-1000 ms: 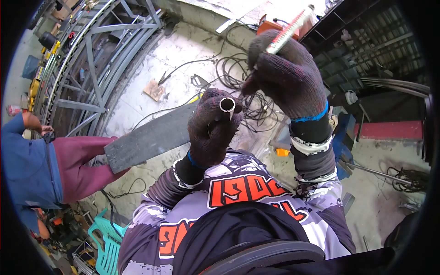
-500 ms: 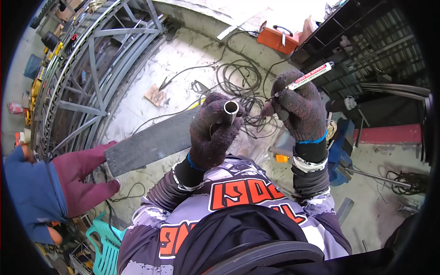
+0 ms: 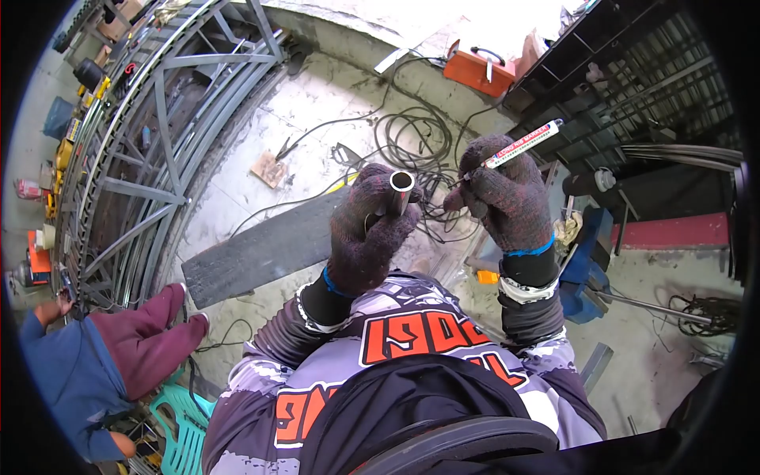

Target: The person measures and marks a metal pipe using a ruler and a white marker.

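Note:
My left hand (image 3: 366, 226), in a dark knitted glove, is wrapped round a short metal pipe (image 3: 401, 182) whose round open end faces up toward me. To the right of it my right hand (image 3: 511, 190), gloved the same way, grips a white marker (image 3: 526, 144) with a red printed label. The marker slants, its rear end up to the right and its slim tip pointing down left toward the pipe. A gap shows between the tip and the pipe. The pipe's lower part is hidden by my left glove.
Below my hands lie a dark flat board (image 3: 261, 245) and coiled black cables (image 3: 416, 131). A blue vise (image 3: 582, 261) stands at right, an orange box (image 3: 479, 70) at the back. A metal rack (image 3: 166, 127) fills the left. Near a green chair (image 3: 182, 419) is another person (image 3: 87, 364).
My right hand and the marker have come slightly down and left. My left hand with the pipe is nearly still. The person at left has shifted down and bent an arm toward the rack.

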The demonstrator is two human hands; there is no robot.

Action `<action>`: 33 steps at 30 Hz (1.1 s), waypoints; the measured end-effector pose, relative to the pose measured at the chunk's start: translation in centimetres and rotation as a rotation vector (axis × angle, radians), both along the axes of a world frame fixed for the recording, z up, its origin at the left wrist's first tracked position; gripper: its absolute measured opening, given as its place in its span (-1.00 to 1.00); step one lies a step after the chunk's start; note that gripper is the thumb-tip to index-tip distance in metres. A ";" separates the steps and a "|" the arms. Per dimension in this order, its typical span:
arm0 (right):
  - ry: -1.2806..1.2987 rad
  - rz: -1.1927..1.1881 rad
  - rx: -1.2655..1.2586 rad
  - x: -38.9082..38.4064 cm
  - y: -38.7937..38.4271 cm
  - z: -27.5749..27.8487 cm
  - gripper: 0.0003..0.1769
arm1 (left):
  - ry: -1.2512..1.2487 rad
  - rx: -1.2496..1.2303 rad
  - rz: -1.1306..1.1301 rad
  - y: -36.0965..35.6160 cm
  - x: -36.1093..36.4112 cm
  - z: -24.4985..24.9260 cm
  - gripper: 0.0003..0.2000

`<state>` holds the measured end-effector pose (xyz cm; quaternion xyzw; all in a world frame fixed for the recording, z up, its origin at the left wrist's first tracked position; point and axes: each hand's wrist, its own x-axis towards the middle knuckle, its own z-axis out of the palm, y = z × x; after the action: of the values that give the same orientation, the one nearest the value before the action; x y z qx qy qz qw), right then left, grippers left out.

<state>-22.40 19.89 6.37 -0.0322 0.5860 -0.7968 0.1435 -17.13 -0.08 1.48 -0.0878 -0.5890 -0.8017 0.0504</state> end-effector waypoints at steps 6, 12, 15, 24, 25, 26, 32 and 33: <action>0.018 -0.031 -0.022 0.2 0.2 -0.1 -0.70 | -0.212 0.230 -0.093 0.1 -0.2 -0.9 -0.58; 0.045 -0.039 -0.017 0.3 0.3 -0.4 -0.69 | -0.308 0.302 -0.135 0.0 -0.3 -0.6 -0.58; 0.045 -0.062 -0.030 0.4 0.2 -0.4 -0.66 | -0.307 0.277 -0.160 0.1 -0.5 -0.4 -0.64; 0.202 -0.132 0.135 0.5 0.7 -1.3 -0.67 | -0.351 0.163 -0.189 -0.6 -0.9 -1.0 -0.59; 0.118 -0.147 0.000 0.5 0.7 -1.4 -0.62 | -0.348 0.129 -0.193 -0.6 -1.0 -1.0 -0.59; 0.118 -0.149 0.001 0.6 0.7 -1.7 -0.62 | -0.348 0.129 -0.195 -0.5 -1.0 -1.0 -0.59; 0.246 -0.201 -0.053 1.6 -0.3 -1.8 -0.66 | -0.103 0.213 -0.254 -0.5 0.0 -0.4 -0.67; 0.241 -0.212 -0.054 1.3 0.0 -2.0 -0.66 | -0.110 0.210 -0.264 -0.6 -0.2 -0.4 -0.67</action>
<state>-21.11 19.89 4.40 -0.0691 0.5775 -0.8133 -0.0137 -17.36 -0.70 1.05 -0.1150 -0.4874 -0.8620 -0.0787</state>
